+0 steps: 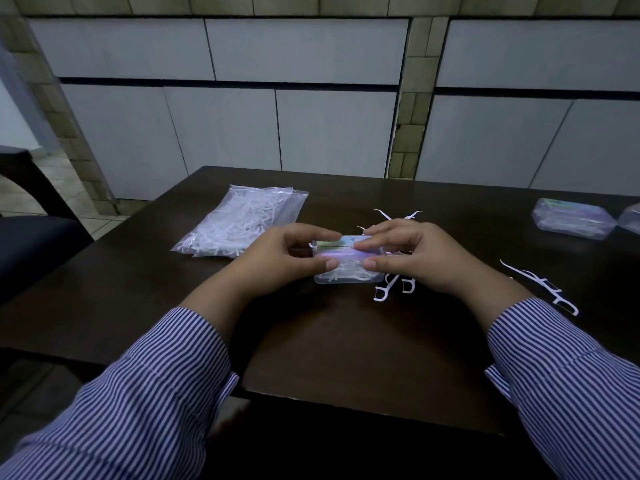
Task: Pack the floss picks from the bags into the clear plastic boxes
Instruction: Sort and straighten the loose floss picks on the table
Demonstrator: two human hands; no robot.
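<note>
1. Two hands hold one clear plastic box (348, 261) between them: left hand (289, 256) pinches its left end, right hand (412, 259) its right, thumbs near, fingers on the lid.
2. Box looks filled with picks; step appears to be closing the lid. Press evenly at both ends, and check no pick straddles the rim.
3. Loose floss picks (393, 289) lie under and just beside the right hand; more picks (545, 287) further right.
4. Bag (242, 221) sits beyond the left hand; finished boxes (571, 218) far right.
</note>
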